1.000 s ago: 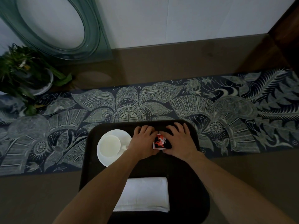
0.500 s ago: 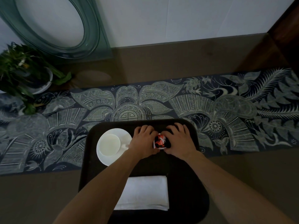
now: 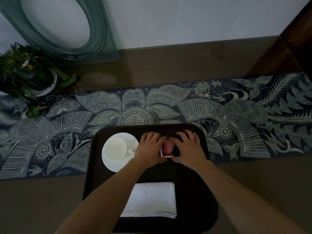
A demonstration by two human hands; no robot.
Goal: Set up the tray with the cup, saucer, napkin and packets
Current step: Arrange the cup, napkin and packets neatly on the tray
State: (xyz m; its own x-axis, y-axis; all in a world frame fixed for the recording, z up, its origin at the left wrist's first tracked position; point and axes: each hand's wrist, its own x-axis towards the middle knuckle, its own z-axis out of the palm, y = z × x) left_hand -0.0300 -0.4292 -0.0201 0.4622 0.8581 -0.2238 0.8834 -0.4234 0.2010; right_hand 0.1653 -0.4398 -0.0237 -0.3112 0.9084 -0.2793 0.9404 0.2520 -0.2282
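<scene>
Between both sets of fingers, far side of the tray (image 3: 194, 191): left hand (image 3: 149, 150) and right hand (image 3: 187, 148) pinch the packets (image 3: 167, 148). Cup (image 3: 115, 149) on saucer (image 3: 131, 141) sits left, napkin (image 3: 150, 199) nearer me. Packet step underway, I reckon; next, square them and let go.

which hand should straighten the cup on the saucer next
Left, probably. The left hand lies right beside the cup and saucer; the right hand sits across the packet, farther off.
</scene>
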